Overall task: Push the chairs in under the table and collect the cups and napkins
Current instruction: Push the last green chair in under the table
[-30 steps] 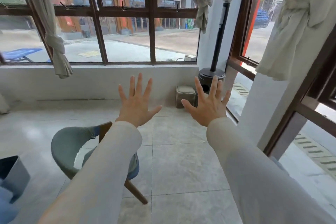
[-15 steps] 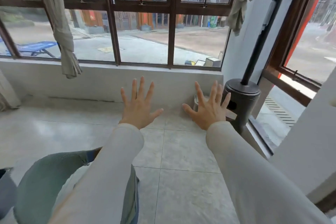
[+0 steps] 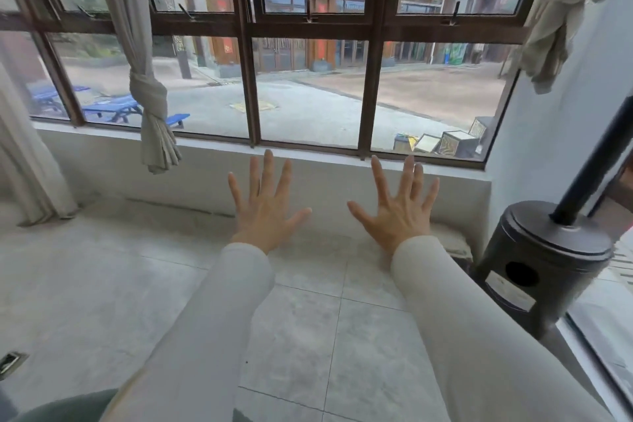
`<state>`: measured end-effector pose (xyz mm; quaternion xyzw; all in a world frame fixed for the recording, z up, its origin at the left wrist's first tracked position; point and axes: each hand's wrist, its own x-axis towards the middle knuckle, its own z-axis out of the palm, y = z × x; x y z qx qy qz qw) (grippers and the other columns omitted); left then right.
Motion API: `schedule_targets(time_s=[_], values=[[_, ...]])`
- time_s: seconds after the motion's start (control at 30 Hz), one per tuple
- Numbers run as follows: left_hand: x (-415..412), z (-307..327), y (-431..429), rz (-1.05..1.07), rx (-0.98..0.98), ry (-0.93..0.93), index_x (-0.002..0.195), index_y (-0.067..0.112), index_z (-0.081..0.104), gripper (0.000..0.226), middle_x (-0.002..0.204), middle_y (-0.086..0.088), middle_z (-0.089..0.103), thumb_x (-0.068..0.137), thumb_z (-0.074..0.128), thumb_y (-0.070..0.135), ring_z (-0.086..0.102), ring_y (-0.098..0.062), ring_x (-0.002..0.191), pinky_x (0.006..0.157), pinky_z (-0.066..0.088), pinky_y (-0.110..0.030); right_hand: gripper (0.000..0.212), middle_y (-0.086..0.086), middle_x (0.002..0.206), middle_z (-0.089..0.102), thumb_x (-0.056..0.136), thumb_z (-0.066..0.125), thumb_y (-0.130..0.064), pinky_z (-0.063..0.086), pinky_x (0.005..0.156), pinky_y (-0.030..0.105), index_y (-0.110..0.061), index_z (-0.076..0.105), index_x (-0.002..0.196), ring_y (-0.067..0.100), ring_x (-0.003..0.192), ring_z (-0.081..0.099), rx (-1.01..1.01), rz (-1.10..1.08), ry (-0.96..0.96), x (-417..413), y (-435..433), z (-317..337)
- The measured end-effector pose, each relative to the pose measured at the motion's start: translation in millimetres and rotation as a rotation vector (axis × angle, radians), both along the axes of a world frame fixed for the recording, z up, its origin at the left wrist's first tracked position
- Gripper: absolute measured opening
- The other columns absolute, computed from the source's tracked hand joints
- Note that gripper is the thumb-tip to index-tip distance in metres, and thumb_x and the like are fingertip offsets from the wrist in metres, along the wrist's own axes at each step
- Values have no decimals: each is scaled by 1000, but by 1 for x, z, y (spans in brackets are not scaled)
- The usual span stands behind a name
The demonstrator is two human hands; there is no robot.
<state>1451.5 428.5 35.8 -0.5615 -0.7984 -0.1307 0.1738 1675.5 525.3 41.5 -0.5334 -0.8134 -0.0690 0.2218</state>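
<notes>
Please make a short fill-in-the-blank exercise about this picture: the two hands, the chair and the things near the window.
1. Both the left hand and the right hand are held out with fingers ____.
2. Each hand holds ____.
3. The knotted curtain hangs to the ____ of the left hand.
4. The dark heater base stands on the ____ side of the picture.

Missing words: spread; nothing; left; right

A single head-worn wide-angle view looks forward and slightly down over both outstretched arms, facing the window (image 3: 308,44) across the tiled floor (image 3: 102,284), heater (image 3: 544,260) close at right.
</notes>
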Motion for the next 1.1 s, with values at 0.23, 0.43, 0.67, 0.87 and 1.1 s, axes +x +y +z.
schedule_targets(time_s=[0.23,0.43,0.67,0.87,1.1], values=[[-91,-12,138,175,-9,-50,159,29,-19,96,163,-4,-36,91,26,79,-31,-30,151,117,-10,-70,90,18,158,-35,83,15,-88,-13,115,65,-46,-31,148,37,147,-30,-8,157,-38,-113,178,-16],[-198,-20,171,431,-14,-74,161,28,-13,97,166,-6,-28,90,25,81,-24,-30,153,118,-7,-70,89,19,161,-28,83,14,-88,-15,115,64,-45,-28,149,38,149,-24,-24,385,-51,-266,267,-14],[-334,-55,110,786,-37,-153,160,30,-13,97,166,-6,-29,88,25,83,-23,-30,154,116,-8,-70,88,22,162,-18,83,15,-86,-10,116,66,-44,-19,153,41,151,-15,-76,724,-127,-457,247,-47],[-437,-75,15,1149,10,-226,158,32,-18,98,164,-4,-34,86,25,83,-29,-30,151,117,-11,-68,87,21,163,-19,83,14,-86,-13,115,65,-44,-16,153,39,151,-15,-76,1075,-229,-631,160,-60],[-454,-70,-132,1598,151,-187,161,29,-11,99,167,-8,-27,89,30,82,-22,-33,154,118,-6,-70,83,18,163,-21,85,10,-86,-14,116,63,-46,-20,152,37,151,-18,-46,1588,-274,-758,-8,-49]])
